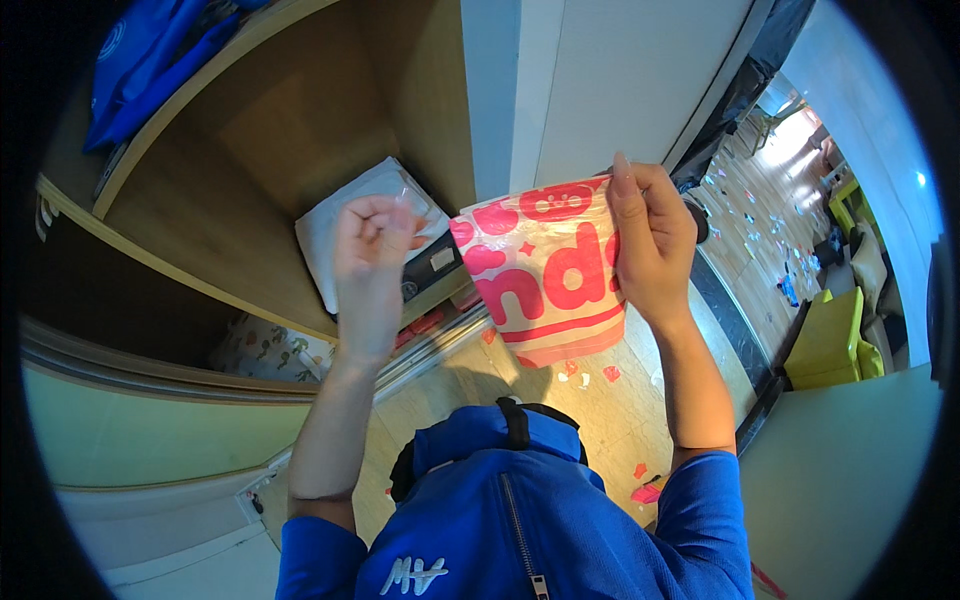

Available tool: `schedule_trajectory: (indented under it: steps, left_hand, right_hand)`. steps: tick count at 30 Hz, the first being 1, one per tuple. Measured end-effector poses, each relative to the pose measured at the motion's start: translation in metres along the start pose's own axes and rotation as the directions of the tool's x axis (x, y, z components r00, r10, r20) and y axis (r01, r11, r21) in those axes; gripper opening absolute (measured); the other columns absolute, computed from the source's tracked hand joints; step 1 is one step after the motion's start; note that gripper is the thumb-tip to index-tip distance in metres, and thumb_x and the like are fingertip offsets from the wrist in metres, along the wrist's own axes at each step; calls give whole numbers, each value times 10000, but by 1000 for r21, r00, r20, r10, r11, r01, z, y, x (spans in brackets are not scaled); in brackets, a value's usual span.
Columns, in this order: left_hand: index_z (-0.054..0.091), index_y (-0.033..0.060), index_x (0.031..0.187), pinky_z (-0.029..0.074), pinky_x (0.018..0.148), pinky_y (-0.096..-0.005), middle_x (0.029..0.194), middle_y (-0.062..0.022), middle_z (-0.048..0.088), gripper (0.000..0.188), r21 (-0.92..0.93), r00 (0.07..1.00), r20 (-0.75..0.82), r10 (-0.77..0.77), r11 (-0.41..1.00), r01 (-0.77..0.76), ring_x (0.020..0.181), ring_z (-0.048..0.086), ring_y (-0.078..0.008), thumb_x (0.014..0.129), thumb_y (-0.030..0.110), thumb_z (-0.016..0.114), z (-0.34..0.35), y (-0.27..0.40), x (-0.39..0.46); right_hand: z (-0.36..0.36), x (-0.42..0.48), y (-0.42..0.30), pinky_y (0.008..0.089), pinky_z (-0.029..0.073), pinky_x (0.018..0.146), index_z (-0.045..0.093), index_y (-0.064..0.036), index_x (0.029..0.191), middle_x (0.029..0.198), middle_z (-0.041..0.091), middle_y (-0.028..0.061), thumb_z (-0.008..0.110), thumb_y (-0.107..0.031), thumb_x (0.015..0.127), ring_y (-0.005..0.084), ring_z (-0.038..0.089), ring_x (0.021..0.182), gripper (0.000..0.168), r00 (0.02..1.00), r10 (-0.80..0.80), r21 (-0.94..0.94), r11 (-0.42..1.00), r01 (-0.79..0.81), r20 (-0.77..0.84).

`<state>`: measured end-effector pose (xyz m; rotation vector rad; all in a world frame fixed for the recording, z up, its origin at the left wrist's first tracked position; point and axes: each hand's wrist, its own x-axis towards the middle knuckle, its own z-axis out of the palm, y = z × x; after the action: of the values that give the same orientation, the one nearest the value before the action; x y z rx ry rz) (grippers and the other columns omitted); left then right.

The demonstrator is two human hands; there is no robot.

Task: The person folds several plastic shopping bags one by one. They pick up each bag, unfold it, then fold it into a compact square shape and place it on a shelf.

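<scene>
My right hand (pixel 656 240) pinches the upper right edge of a flat plastic bag (pixel 551 270), thumb in front. The bag is pale with pink lettering and cartoon shapes, and it hangs slightly tilted over the floor. My left hand (pixel 371 236), blurred, is raised left of the bag and apart from it. Its fingers are loosely curled, with nothing visible in them. Behind that hand, a white folded bundle (pixel 319 247) and a dark box (pixel 435 266) with a small pale label lie on a wooden cabinet shelf (pixel 247 217).
Blue bags (pixel 146 71) lie on the upper left shelf. A patterned white item (pixel 270 349) sits in the lower compartment. Red scraps (pixel 611 373) dot the tiled floor (pixel 450 367). Through the doorway at right are a littered wooden floor (pixel 750 232) and a yellow-green chair (pixel 829 337).
</scene>
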<state>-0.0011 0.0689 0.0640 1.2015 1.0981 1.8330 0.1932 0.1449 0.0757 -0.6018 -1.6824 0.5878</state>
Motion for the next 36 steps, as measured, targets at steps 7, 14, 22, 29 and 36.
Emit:
schedule_trajectory:
  steps: [7, 14, 22, 29, 36]
  left_hand:
    - [485, -2, 1078, 467, 689, -217, 939, -91, 590, 301, -285, 910, 232, -345, 870, 403, 799, 574, -87, 860, 205, 513, 24, -1, -8]
    - [532, 5, 872, 411, 546, -149, 745, -36, 604, 169, -138, 977, 130, -167, 973, 185, 622, 526, -15, 878, 167, 486, 25, -4, -10]
    - [546, 7, 850, 330, 464, -146, 607, 21, 534, 116, 219, 923, 363, -126, 975, 47, 536, 429, 11, 865, 109, 492, 22, 1, -12]
    - [550, 9, 824, 384, 501, -162, 646, -5, 574, 49, 209, 944, 311, -106, 977, 40, 567, 484, -9, 826, 53, 529, 24, 10, -16]
    - [532, 17, 838, 387, 511, -215, 643, -32, 552, 98, 327, 899, 389, -203, 942, 72, 564, 481, -41, 853, 106, 491, 16, 20, -9]
  right_hand:
    - [13, -12, -1, 186, 342, 527, 528, 8, 845, 630, 489, 17, 465, -138, 881, 42, 420, 575, 163, 996, 86, 108, 991, -84, -14]
    - [0, -19, 1, 193, 345, 516, 515, -4, 823, 621, 479, -12, 462, -189, 884, 30, 411, 565, 202, 937, 331, 284, 893, -350, 113]
    - [-10, 31, -25, 247, 376, 456, 523, -14, 706, 547, 527, 62, 568, -241, 783, 130, 509, 494, 244, 754, 103, -191, 981, 31, 649]
    - [6, 30, -33, 294, 342, 417, 494, -19, 702, 466, 437, 119, 485, -194, 836, 251, 454, 417, 221, 656, 6, 3, 1000, -12, 755]
    - [9, 31, -32, 295, 333, 409, 481, -33, 708, 466, 432, 116, 430, -240, 884, 233, 448, 405, 277, 706, 41, 52, 993, -109, 707]
